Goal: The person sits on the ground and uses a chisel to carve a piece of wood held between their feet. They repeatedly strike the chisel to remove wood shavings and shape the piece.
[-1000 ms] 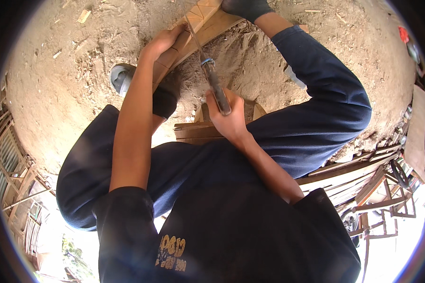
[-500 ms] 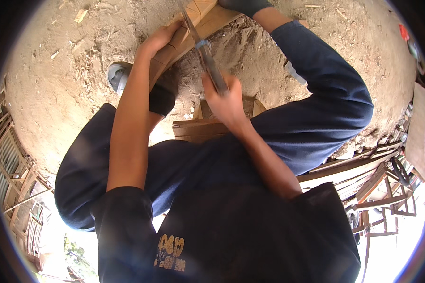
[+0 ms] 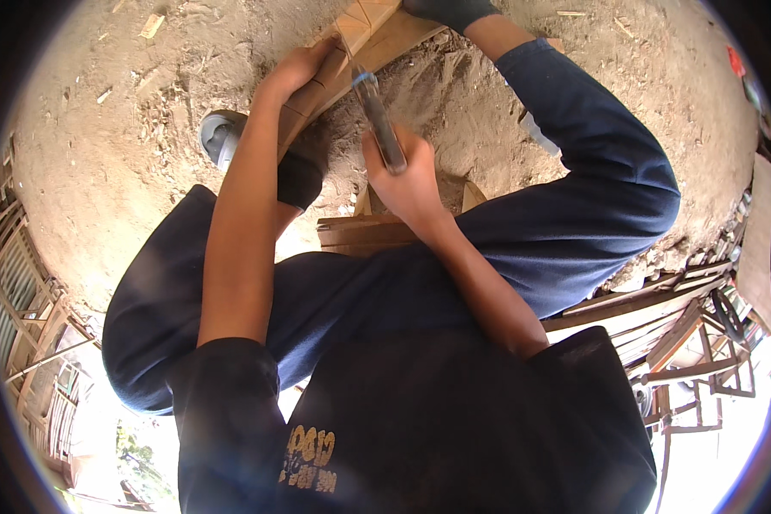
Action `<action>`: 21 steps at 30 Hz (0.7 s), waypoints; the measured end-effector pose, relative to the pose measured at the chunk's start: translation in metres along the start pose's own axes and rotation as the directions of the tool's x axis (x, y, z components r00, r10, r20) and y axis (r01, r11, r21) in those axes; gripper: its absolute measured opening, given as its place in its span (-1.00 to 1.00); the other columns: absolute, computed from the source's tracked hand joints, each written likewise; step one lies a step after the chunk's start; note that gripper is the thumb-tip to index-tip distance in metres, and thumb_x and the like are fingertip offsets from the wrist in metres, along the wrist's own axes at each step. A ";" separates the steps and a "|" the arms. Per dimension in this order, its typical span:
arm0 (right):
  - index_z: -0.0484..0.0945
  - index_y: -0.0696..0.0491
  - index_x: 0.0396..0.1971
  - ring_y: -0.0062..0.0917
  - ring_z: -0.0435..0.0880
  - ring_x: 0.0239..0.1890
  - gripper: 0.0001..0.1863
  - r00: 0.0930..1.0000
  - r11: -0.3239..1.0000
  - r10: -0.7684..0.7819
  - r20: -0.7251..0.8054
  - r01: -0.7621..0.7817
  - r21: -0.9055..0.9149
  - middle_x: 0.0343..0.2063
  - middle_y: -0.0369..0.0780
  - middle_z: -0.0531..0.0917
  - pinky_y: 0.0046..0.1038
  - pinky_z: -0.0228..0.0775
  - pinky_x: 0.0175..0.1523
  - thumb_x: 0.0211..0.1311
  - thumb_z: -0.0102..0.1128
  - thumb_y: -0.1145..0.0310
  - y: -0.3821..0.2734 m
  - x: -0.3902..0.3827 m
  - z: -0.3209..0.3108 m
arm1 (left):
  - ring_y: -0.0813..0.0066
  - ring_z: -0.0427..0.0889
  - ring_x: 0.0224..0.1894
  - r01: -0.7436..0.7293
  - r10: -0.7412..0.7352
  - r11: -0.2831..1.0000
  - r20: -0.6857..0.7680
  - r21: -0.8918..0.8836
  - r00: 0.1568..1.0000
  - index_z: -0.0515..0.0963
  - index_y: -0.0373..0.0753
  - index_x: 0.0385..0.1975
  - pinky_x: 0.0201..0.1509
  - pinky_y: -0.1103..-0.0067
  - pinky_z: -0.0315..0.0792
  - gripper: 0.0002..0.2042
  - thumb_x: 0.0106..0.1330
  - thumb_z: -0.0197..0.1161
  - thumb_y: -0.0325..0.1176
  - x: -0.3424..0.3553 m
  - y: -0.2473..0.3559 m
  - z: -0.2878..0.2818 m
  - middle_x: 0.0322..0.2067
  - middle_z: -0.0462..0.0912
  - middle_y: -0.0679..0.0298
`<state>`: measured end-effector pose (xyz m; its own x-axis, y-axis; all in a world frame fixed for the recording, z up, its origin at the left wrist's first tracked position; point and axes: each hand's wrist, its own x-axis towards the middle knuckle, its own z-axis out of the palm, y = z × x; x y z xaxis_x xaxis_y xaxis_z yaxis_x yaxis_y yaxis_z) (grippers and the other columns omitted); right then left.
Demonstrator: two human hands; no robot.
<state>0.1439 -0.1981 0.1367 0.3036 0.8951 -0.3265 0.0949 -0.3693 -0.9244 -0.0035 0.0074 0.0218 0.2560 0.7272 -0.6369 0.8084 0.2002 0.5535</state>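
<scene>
My right hand (image 3: 407, 176) is closed around the dark handle of a handsaw (image 3: 375, 116), which has a blue band where the blade begins. The thin blade shows nearly edge-on, lying across a wooden plank (image 3: 351, 47) at the top of the view. Several dark lines cross the plank's surface. On the plank's left side, my left hand (image 3: 295, 73) grips the wood close to the blade, its fingertips partly hidden. The plank slants from upper right down toward my left foot, and another flat board (image 3: 403, 38) lies beside it.
A grey shoe (image 3: 220, 137) is on my left foot; my other foot, in dark footwear (image 3: 450, 10), is by the plank's upper end. Beneath me is a low wooden seat (image 3: 364, 233). Wood scraps (image 3: 152, 26) litter the dirt floor. Stacked timber (image 3: 638, 308) lies at the right.
The saw and my right hand have shifted slightly left, and less of the blade shows. My left hand keeps its hold on the plank. The whole view has moved a little.
</scene>
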 end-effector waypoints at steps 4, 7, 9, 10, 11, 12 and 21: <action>0.49 0.18 -0.54 -0.71 0.34 -0.59 -0.73 1.000 1.000 0.003 -0.002 -0.003 -0.013 -0.70 -0.30 0.45 -0.44 0.26 -0.47 0.34 0.24 0.38 0.003 -0.022 -0.014 | 0.12 0.70 -0.07 -0.053 0.053 0.999 -0.055 -0.001 0.997 0.65 -0.42 -0.01 0.10 0.32 0.45 -0.13 0.36 -0.11 0.45 0.006 -0.013 0.004 -0.16 0.71 -0.09; 0.48 0.18 -0.54 -0.72 0.35 -0.58 -0.72 1.000 1.000 0.019 0.018 -0.019 0.008 -0.69 -0.31 0.45 -0.44 0.26 -0.46 0.34 0.23 0.37 -0.001 -0.005 -0.008 | 0.08 0.69 -0.03 0.019 -0.019 1.000 0.040 -0.011 0.999 0.64 -0.40 0.02 0.14 0.30 0.43 -0.13 0.36 -0.12 0.45 0.000 0.000 0.000 -0.12 0.71 -0.11; 0.49 0.18 -0.54 -0.73 0.35 -0.57 -0.72 0.999 0.999 0.032 0.013 -0.032 -0.007 -0.69 -0.31 0.44 -0.45 0.26 -0.46 0.35 0.22 0.37 -0.003 0.006 -0.003 | 0.06 0.68 0.01 0.052 -0.046 0.998 0.119 -0.047 0.992 0.64 -0.38 0.04 0.17 0.30 0.42 -0.13 0.35 -0.13 0.46 -0.002 0.007 -0.008 -0.09 0.70 -0.12; 0.48 0.18 -0.54 -0.73 0.34 -0.57 -0.72 1.000 1.000 0.022 0.003 -0.022 -0.009 -0.69 -0.31 0.43 -0.45 0.25 -0.46 0.35 0.22 0.37 -0.003 0.004 -0.004 | 0.08 0.67 0.01 0.030 -0.028 0.999 0.105 -0.022 0.994 0.64 -0.38 0.04 0.17 0.31 0.42 -0.13 0.35 -0.13 0.46 -0.002 0.007 -0.005 -0.09 0.70 -0.12; 0.48 0.18 -0.54 -0.73 0.34 -0.58 -0.72 1.000 1.000 0.007 0.000 -0.007 -0.005 -0.70 -0.32 0.42 -0.45 0.25 -0.47 0.35 0.22 0.36 -0.005 0.003 -0.002 | 0.09 0.67 0.02 0.014 -0.014 1.000 0.080 0.007 0.997 0.64 -0.37 0.04 0.17 0.32 0.42 -0.13 0.36 -0.13 0.45 -0.001 0.004 -0.004 -0.09 0.70 -0.13; 0.48 0.18 -0.54 -0.73 0.34 -0.58 -0.72 1.000 1.000 0.026 0.009 -0.026 -0.006 -0.70 -0.32 0.42 -0.45 0.25 -0.47 0.35 0.22 0.37 -0.007 -0.003 -0.005 | 0.11 0.67 0.03 -0.005 0.003 0.999 0.053 0.037 0.999 0.64 -0.37 0.05 0.18 0.32 0.42 -0.13 0.36 -0.13 0.45 0.003 0.000 -0.004 -0.08 0.69 -0.14; 0.49 0.18 -0.54 -0.74 0.34 -0.58 -0.74 0.999 0.998 0.042 -0.013 -0.042 0.042 -0.69 -0.33 0.43 -0.46 0.26 -0.46 0.34 0.23 0.39 -0.004 0.011 0.002 | 0.06 0.65 0.08 -0.024 0.024 0.999 0.023 -0.024 0.999 0.62 -0.41 0.05 0.23 0.32 0.39 -0.15 0.38 -0.13 0.42 0.000 -0.001 0.000 -0.02 0.67 -0.14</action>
<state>0.1445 -0.1863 0.1365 0.3199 0.8752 -0.3628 0.0425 -0.3958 -0.9173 -0.0049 0.0074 0.0213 0.2878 0.7163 -0.6357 0.7893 0.1985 0.5810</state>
